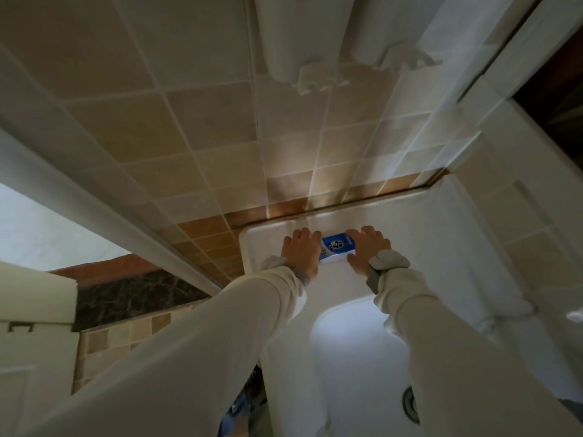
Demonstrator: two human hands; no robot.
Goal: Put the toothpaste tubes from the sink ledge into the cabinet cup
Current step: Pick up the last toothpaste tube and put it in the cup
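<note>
White sleeves [195, 335] are filling the near part of the view, soft and a little wrinkled, and both arms are reaching forward over the sink [359, 357] to its back ledge [271, 238]. On this ledge a blue and white toothpaste [337, 246] is lying flat between the two hands. The left hand [299, 250] is resting at its left end, palm down with fingers spread, and the right hand [367, 247] is lying at its right end in the same way. Both hands are touching the toothpaste, but I cannot tell if either is really gripping it or only pressing on it. Its shape looks flat and long with printed faces; the ends are hidden, so I cannot say if it is one tube or more.

In my judgement the task is only beginning: the toothpaste is not yet lifted, and no cabinet cup is showing anywhere. Picking up, carrying and dropping into the cup are all left.

The sink is looking like smooth, glossy white ceramic with rounded corners and a metal drain [410, 402]. Behind the ledge, the wall [202, 134] is carrying square beige and brown tiles with pale grout lines.
</note>
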